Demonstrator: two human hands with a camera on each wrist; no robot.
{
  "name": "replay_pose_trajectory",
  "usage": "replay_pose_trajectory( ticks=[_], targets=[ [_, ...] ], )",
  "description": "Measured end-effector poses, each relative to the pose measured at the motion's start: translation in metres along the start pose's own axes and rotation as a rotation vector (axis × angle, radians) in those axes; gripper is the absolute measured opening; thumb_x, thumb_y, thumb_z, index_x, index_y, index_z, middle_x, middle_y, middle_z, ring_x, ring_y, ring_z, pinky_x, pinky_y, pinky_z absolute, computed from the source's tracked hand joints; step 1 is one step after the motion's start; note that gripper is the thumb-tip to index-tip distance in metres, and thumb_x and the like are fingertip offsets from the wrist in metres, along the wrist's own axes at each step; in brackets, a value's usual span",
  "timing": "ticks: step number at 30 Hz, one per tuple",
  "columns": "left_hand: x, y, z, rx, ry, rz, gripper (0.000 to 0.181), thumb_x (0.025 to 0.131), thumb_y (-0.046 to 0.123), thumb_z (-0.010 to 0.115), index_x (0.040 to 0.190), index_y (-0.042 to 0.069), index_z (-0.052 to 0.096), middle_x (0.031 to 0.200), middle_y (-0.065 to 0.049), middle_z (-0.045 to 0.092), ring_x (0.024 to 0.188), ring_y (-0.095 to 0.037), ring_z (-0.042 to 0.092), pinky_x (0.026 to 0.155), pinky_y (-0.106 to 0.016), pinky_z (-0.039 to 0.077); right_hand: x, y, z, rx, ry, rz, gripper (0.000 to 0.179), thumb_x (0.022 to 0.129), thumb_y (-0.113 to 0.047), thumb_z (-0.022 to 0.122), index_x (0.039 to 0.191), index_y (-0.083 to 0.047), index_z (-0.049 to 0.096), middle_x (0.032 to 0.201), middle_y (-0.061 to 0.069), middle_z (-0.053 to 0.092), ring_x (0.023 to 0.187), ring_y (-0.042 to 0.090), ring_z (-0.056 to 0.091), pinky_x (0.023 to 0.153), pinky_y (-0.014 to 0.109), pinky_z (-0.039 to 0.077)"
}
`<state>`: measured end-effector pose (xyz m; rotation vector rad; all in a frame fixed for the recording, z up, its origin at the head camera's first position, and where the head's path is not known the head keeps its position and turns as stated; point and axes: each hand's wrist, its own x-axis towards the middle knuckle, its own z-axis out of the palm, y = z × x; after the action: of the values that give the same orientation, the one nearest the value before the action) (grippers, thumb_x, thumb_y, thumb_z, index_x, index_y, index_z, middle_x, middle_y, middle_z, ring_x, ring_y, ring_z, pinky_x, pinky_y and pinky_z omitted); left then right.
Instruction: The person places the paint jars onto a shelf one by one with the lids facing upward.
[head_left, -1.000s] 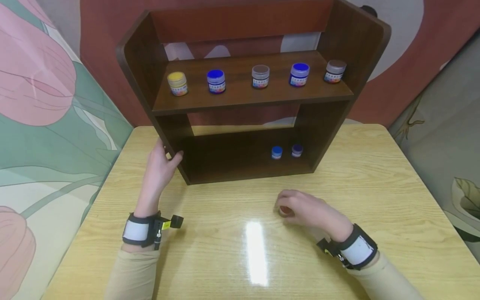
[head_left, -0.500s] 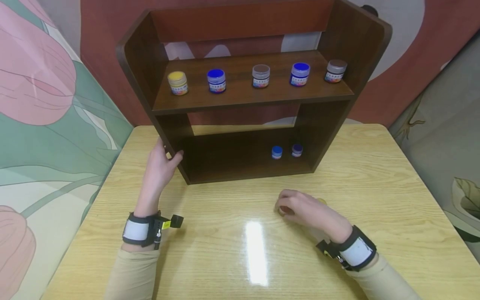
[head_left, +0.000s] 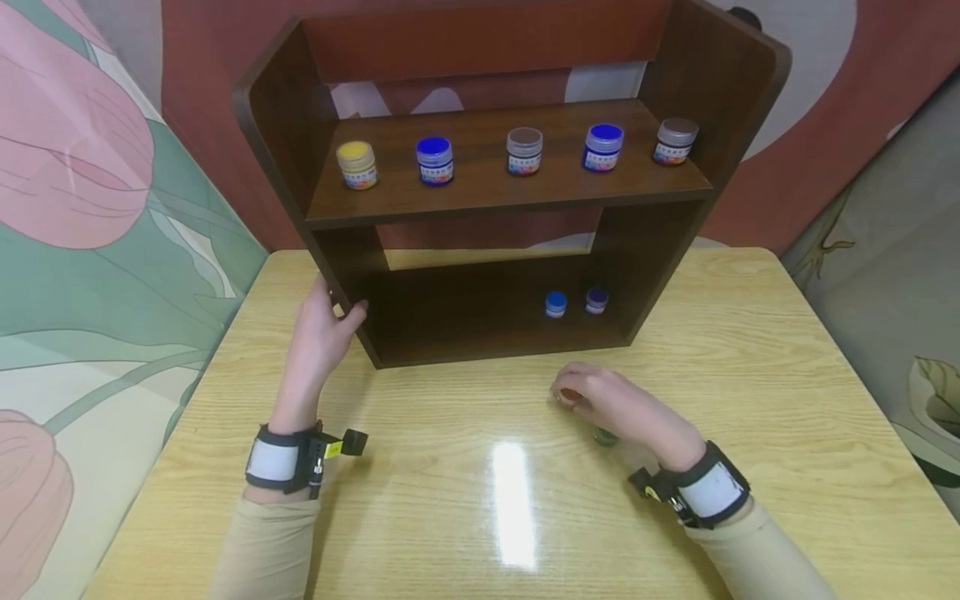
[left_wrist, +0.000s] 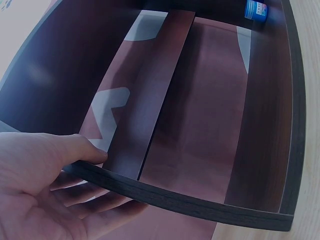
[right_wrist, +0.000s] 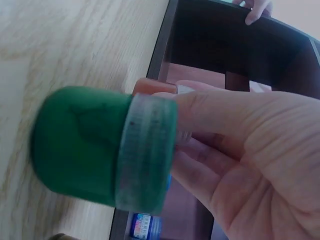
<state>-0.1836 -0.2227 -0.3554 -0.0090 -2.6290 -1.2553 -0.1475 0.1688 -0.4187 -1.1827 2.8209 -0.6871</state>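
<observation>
My left hand (head_left: 321, 329) grips the left side panel of a dark brown wooden shelf (head_left: 502, 208). In the left wrist view its thumb lies on the inner side of the panel, with the fingers outside. My right hand (head_left: 618, 408), in front of the shelf, pinches a small reddish-brown paint jar (right_wrist: 154, 86) with a clear lid, partly hidden by the fingers. Right by that hand is a green paint jar (right_wrist: 85, 145), large in the right wrist view; the head view shows only a bit of it under the hand.
On the upper board stand several paint jars: a yellow jar (head_left: 357, 165), blue jars and brown or grey-lidded ones. The lower board bears a light blue jar (head_left: 556, 305) and a dark blue jar (head_left: 596, 302) at its right end. A patterned wall is behind the wooden table (head_left: 420, 467).
My right hand has shifted slightly toward the shelf with the reddish-brown jar, and the green jar now shows beneath it. A yellow edge seen beyond the hand is hidden now. My left hand stays.
</observation>
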Motion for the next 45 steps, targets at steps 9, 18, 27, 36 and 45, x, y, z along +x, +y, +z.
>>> replay_pose_trajectory(
  ticks=[9, 18, 27, 36, 45],
  targets=[
    [0.000, 0.000, 0.000, 0.000, -0.001, -0.002, 0.053, 0.097, 0.012, 0.059, 0.144, 0.002, 0.037, 0.144, -0.023, 0.051, 0.137, -0.042, 0.048, 0.103, -0.059, 0.051, 0.003, 0.013, 0.003, -0.011, 0.052, -0.009, 0.018, 0.084, 0.004, 0.075, 0.098, -0.008, 0.072, 0.099, 0.003, 0.067, 0.087, 0.011, 0.063, 0.074, 0.025, 0.060],
    [0.000, -0.001, 0.001, -0.010, 0.002, 0.010, 0.052, 0.097, 0.012, 0.059, 0.143, 0.002, 0.038, 0.144, -0.023, 0.051, 0.137, -0.042, 0.049, 0.102, -0.059, 0.051, 0.002, 0.017, 0.003, -0.019, 0.037, 0.030, 0.017, 0.086, 0.005, 0.072, 0.094, -0.010, 0.071, 0.094, 0.000, 0.064, 0.082, 0.009, 0.055, 0.069, 0.022, 0.054],
    [0.000, -0.001, 0.001, -0.010, 0.000, 0.004, 0.053, 0.097, 0.011, 0.060, 0.144, 0.004, 0.037, 0.145, -0.022, 0.051, 0.137, -0.041, 0.049, 0.103, -0.059, 0.051, 0.002, 0.019, 0.006, -0.017, 0.053, 0.006, 0.020, 0.086, 0.008, 0.070, 0.093, -0.010, 0.071, 0.096, -0.001, 0.066, 0.085, 0.009, 0.057, 0.071, 0.025, 0.056],
    [0.000, 0.001, 0.001, -0.005, 0.005, 0.001, 0.054, 0.097, 0.011, 0.060, 0.145, 0.005, 0.037, 0.145, -0.021, 0.051, 0.136, -0.041, 0.050, 0.103, -0.059, 0.051, 0.001, 0.014, 0.000, -0.090, 0.061, 0.099, 0.045, 0.084, -0.011, 0.079, 0.125, -0.003, 0.064, 0.116, 0.013, 0.069, 0.096, 0.021, 0.068, 0.081, 0.037, 0.062],
    [-0.001, 0.001, 0.000, 0.002, 0.001, -0.003, 0.053, 0.097, 0.012, 0.060, 0.145, 0.004, 0.037, 0.145, -0.021, 0.051, 0.136, -0.040, 0.049, 0.103, -0.059, 0.051, 0.004, 0.010, 0.002, -0.092, 0.108, 0.213, 0.028, 0.084, -0.021, 0.080, 0.103, -0.002, 0.070, 0.087, 0.007, 0.064, 0.072, 0.013, 0.056, 0.062, 0.026, 0.052]
  ],
)
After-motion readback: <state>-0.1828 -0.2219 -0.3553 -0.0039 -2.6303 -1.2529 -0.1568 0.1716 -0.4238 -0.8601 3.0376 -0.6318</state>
